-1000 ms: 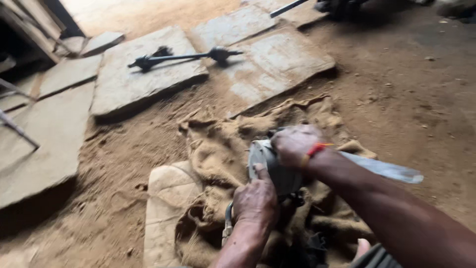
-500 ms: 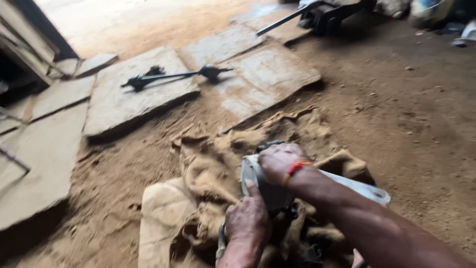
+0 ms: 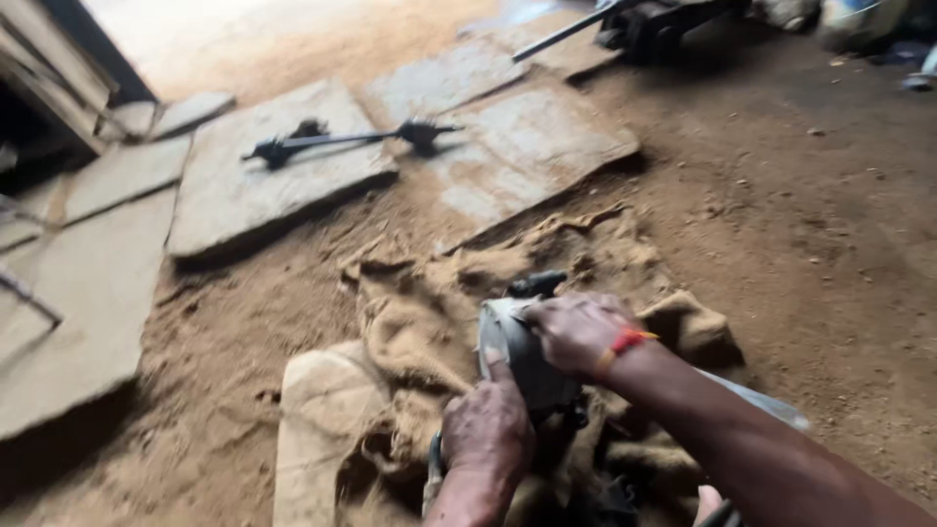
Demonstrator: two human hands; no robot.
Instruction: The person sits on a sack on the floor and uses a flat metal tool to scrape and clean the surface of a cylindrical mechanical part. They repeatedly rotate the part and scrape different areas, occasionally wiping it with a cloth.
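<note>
The left hand (image 3: 488, 427) sits nearest the camera, its fingers (image 3: 496, 369) pressed together and laid against the near side of a grey power tool (image 3: 522, 361); whether they wrap underneath cannot be told. The right hand (image 3: 578, 332), with a red band (image 3: 625, 344) at the wrist, lies over the top of the same tool, fingers curled down on the housing in a firm clasp. The tool rests on crumpled burlap sacking (image 3: 420, 322), which is spread over the sandy floor (image 3: 800, 244) and partly covers a pale block (image 3: 317, 429) just left of the hands. A dark knob (image 3: 535, 284) protrudes at the far end of the tool. A pale flat strip (image 3: 761, 402) shows beyond the right forearm, partly hidden. Beyond the sacking, flat stone slabs (image 3: 273, 190) lie on the floor, edges touching or overlapping. A dark metal rod (image 3: 342, 141) with fittings at both ends lies across two of these slabs. Farthest off, at the top edge, stands dark machinery (image 3: 654, 20) with a long bar projecting left; its detail is blurred.
</note>
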